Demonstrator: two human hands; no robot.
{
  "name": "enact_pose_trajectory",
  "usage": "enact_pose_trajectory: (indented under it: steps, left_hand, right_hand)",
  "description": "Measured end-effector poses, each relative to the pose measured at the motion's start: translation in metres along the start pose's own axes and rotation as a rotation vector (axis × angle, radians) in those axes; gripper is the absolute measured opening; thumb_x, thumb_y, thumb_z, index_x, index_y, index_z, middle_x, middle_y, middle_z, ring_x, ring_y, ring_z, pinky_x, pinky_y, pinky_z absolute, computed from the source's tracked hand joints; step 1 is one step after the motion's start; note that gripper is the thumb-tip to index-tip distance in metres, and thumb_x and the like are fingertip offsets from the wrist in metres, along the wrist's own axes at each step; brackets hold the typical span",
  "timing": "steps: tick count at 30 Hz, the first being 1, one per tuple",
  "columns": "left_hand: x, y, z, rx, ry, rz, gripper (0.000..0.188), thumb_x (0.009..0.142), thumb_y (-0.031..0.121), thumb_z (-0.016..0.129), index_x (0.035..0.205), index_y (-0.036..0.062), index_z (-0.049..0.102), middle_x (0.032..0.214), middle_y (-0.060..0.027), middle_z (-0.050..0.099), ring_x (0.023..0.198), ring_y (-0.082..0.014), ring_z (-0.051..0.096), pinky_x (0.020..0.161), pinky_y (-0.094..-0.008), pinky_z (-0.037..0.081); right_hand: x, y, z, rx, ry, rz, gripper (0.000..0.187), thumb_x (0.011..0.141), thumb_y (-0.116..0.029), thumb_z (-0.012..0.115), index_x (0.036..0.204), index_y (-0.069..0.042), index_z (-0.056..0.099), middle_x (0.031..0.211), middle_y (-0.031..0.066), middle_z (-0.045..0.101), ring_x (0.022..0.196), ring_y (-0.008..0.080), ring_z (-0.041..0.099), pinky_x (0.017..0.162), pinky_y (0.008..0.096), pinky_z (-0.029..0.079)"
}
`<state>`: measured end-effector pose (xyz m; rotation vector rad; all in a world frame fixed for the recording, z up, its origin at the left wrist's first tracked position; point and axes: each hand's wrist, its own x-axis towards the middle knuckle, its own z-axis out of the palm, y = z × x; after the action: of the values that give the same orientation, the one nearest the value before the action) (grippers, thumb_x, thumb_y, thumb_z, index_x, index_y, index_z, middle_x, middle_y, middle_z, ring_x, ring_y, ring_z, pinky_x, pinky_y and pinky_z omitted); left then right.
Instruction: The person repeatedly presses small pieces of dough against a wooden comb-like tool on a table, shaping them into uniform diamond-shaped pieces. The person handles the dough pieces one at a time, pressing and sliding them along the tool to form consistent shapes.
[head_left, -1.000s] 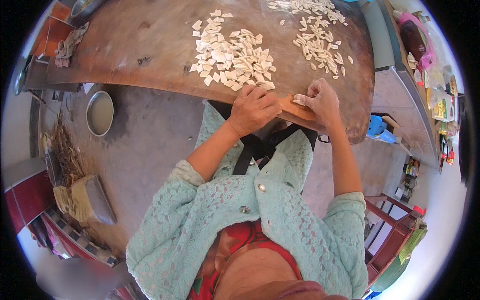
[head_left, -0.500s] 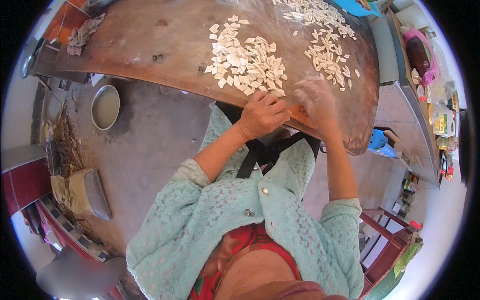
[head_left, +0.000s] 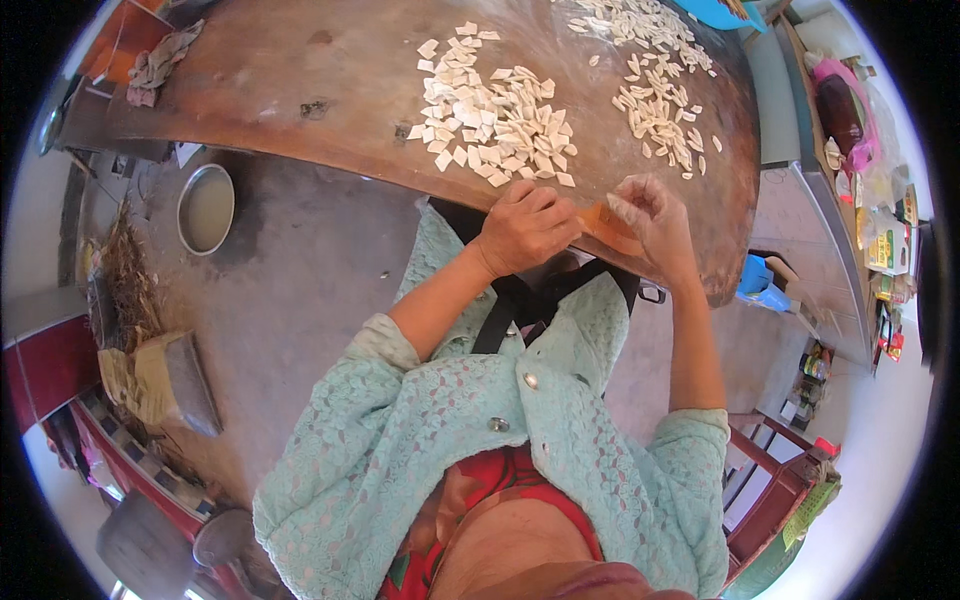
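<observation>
Holding, left: one end of a wooden comb [head_left: 612, 232] is gripped by the left hand [head_left: 528, 228], its fingers curled firmly around it, near the middle of the frame.
Pinching, right: the thumb and forefinger of the right hand [head_left: 655, 222] are brought close together, the other fingers loosely bent, over the comb's right end; whether a bit of dough is held between them cannot be told.
Comb: it is set across the near edge of the brown counter [head_left: 330, 60], right of the frame's middle, between both hands.
Flat dough pieces [head_left: 465, 120]: a pale heap, mostly diamond-shaped, is spread at upper centre, just above the left hand.
Shaped dough pieces [head_left: 660, 110]: narrower curled bits are scattered at upper right, above the right hand, with more of the kind strewn toward the top edge.
Blue basin [head_left: 715, 12]: it is cut off by the frame at upper right.
Grey cloth [head_left: 165, 58]: it is left crumpled on the counter at upper left.
Metal basin [head_left: 207, 210]: it is placed on the floor, left of the frame.
Pink plastic bag [head_left: 862, 145]: it is seen at the right, beside other packages.
</observation>
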<state>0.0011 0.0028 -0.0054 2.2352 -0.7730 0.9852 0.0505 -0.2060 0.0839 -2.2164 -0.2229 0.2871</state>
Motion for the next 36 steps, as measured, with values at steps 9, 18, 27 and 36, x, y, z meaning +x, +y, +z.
enact_pose_trajectory:
  steps: [9,18,27,36]
  left_hand:
    - [0.004,0.002,-0.002,-0.016,-0.008,-0.022,0.017,0.072,0.023,0.081,0.086,0.0152,0.073,0.096,0.0039,0.064,0.091,-0.0177,0.061,0.081,-0.038,0.046]
    - [0.004,0.0,-0.002,-0.007,0.004,-0.009,0.019,0.072,0.023,0.081,0.087,0.016,0.073,0.097,0.0042,0.064,0.09,-0.0178,0.06,0.081,-0.0378,0.047]
    - [0.003,0.0,-0.003,-0.001,-0.014,-0.006,0.016,0.072,0.022,0.079,0.086,0.0173,0.072,0.094,0.0052,0.063,0.088,-0.0161,0.06,0.081,-0.0357,0.047]
    - [0.007,0.0,0.0,-0.019,0.073,0.012,0.017,0.072,0.02,0.078,0.089,0.0189,0.075,0.098,0.0054,0.065,0.089,-0.0161,0.06,0.083,-0.0365,0.048]
  right_hand:
    - [-0.011,0.007,-0.002,-0.391,0.048,0.013,0.02,0.079,-0.021,0.082,0.087,-0.007,0.069,0.091,0.006,0.064,0.077,0.0245,0.064,0.073,0.037,0.051]
    - [0.007,0.03,-0.01,-0.115,0.1,0.066,0.019,0.084,-0.021,0.079,0.091,-0.007,0.069,0.078,0.0089,0.061,0.068,0.0235,0.059,0.07,0.0379,0.05]
    - [0.016,-0.007,0.014,-0.425,0.302,-0.439,0.016,0.088,-0.022,0.071,0.095,-0.007,0.074,0.099,0.0105,0.066,0.095,0.0329,0.064,0.082,0.0411,0.051]
    - [0.029,-0.012,0.055,-0.404,0.094,-0.169,0.019,0.084,-0.023,0.076,0.092,-0.006,0.07,0.093,0.0087,0.066,0.089,0.0283,0.065,0.079,0.0403,0.052]
